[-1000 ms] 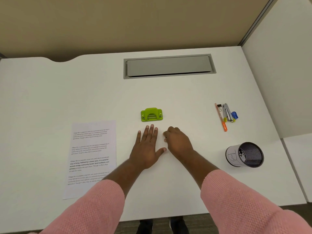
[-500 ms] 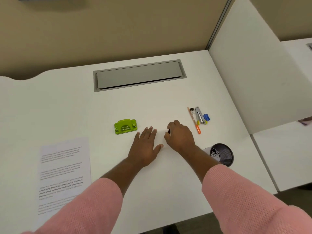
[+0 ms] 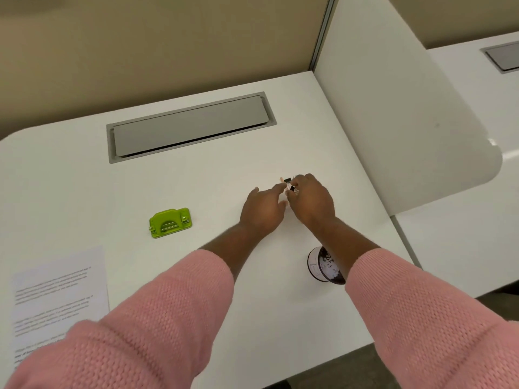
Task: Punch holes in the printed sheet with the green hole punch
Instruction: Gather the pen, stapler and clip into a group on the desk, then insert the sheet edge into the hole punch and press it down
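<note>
Both hands, left hand [image 3: 262, 210] and right hand [image 3: 311, 202], meet over small clutter at one o'clock, grip unclear; I judge they're clearing space. Green hole punch [image 3: 170, 222] sits at nine, printed sheet [image 3: 56, 301] at seven on the table [image 3: 224, 169].

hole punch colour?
Bright lime green hole punch, with small metal fittings at its sides. Clearest in the head view, the only one.

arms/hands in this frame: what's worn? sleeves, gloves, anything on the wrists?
Both arms wear pink knit sleeves with a textured, waffle-like weave: left sleeve, right sleeve. Each sleeve stops short of the wrist, so the lower forearms are bare. The left hand and right hand are bare: no gloves. No watch, bracelet or ring is visible.
</note>
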